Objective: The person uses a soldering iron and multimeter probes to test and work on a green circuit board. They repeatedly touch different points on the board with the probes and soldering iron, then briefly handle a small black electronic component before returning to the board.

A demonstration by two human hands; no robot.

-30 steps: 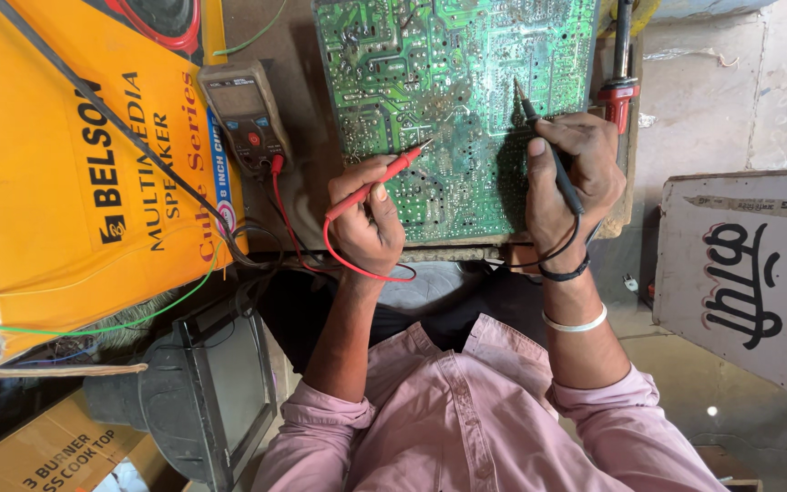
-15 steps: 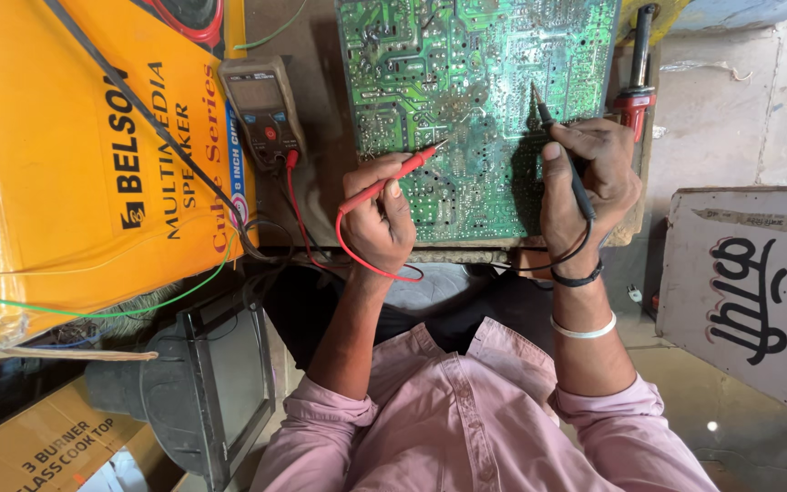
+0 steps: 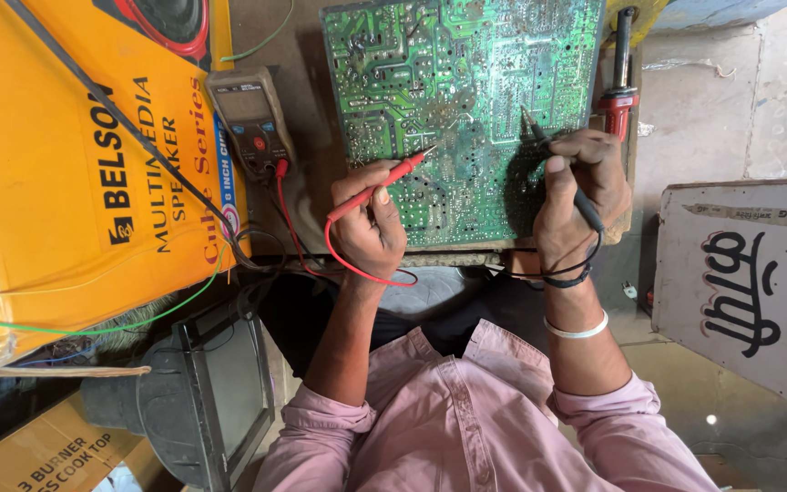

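Head view. Landmark: green circuit board, lying solder side up at top centre.

- Left hand: at the board's lower left corner, fingers pinched around a red probe. The probe's tip rests on the board's lower left area. Its red lead loops under the hand.
- Right hand: over the board's lower right part, fingers closed around a black probe, tip set on the board near its right side. The black lead winds about the wrist, beside a white bangle.
- Multimeter: just left of the board, brown-cased, grey screen, with the red lead plugged in at its lower end.
- Yellow carton: further left of the board, beyond the multimeter, large, printed, with a black cable and a green wire across it.
- Soldering iron: just beside the board's right edge, red and black handle.
- White signboard: right of and below the board, black lettering.
- Pink shirt sleeves: below the board, on the person's forearms.
- Grey monitor casing: below and left of the board.
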